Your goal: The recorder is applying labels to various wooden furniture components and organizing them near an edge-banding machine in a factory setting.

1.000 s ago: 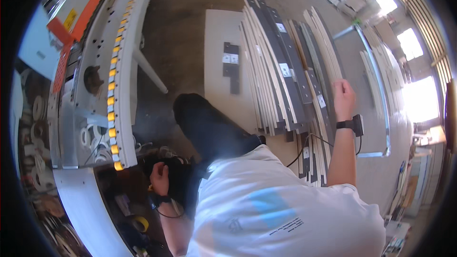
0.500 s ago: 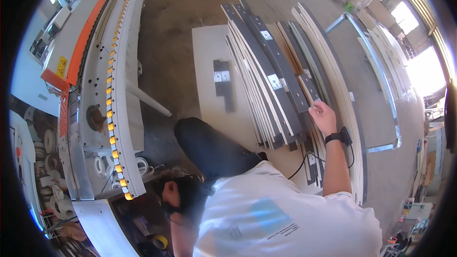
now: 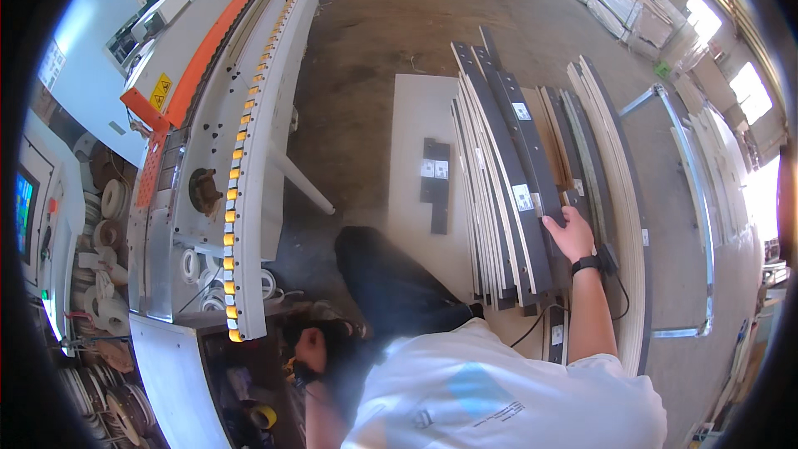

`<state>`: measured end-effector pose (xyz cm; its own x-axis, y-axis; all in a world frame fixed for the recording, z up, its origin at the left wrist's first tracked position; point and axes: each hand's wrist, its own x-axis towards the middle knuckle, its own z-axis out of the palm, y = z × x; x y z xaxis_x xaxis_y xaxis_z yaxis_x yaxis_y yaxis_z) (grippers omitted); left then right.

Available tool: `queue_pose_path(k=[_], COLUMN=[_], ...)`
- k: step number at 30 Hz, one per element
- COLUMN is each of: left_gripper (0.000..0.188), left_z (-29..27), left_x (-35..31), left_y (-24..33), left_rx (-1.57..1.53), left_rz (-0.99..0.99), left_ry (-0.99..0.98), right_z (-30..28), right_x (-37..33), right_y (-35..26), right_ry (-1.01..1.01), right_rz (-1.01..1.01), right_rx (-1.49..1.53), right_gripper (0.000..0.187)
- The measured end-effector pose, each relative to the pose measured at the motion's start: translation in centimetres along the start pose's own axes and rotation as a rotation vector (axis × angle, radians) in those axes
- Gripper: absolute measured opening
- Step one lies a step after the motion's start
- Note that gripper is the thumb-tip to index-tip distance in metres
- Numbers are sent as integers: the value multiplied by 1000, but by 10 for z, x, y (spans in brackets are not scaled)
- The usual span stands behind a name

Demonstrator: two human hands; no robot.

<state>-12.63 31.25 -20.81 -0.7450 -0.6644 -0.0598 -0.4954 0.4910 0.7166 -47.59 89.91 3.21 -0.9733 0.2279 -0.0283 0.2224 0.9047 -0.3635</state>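
My right hand [image 3: 573,234], with a black band at its wrist, is over a stack of dark-faced, pale-edged boards [image 3: 525,237]. Its thumb and fingers are apart, the thumb against the right edge of the stack's top board. White labels [image 3: 522,197] are stuck on that stack. Just beyond my fingertips lie brown and dark strips [image 3: 559,143]. Low at the left, my left hand [image 3: 311,351] is curled beside my dark-trousered leg. What its fingers hold, if anything, is hidden.
A long machine with an orange strip [image 3: 204,54] and yellow rollers [image 3: 237,199] runs along my left. A pale sheet [image 3: 409,116] lies under the boards, with small dark pieces [image 3: 435,199] on it. A taller board stack [image 3: 611,166] and a metal frame [image 3: 705,224] are to the right.
The view has swung left, so the scene sits further right and lower. My right hand has spread from a pinch and is now at the dark boards' edge. My left hand remains curled.
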Motion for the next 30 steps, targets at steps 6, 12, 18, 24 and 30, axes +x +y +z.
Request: queue_pose_path(k=[6, 12, 18, 24, 30], left_gripper=[14, 16, 13, 13, 12], left_z=[-4, 8, 14, -1, -5], left_x=[5, 10, 1, -1, -8], left_y=[22, 0, -9, 16, 12], left_rx=[-44, -54, 20, -72, -78], left_rz=[-28, 15, 89, 45, -17], left_ry=[-123, -103, 28, 14, 11], right_z=[6, 7, 16, 37, 42], right_x=[-21, -49, -40, -10, 15], right_y=[-24, -58, -70, -93, -116], right_ry=[187, 175, 45, 125, 128], right_rz=[-278, -458, -304, -359, -318], right_rx=[54, -30, 38, 17, -41], right_gripper=[62, 62, 66, 65, 65])
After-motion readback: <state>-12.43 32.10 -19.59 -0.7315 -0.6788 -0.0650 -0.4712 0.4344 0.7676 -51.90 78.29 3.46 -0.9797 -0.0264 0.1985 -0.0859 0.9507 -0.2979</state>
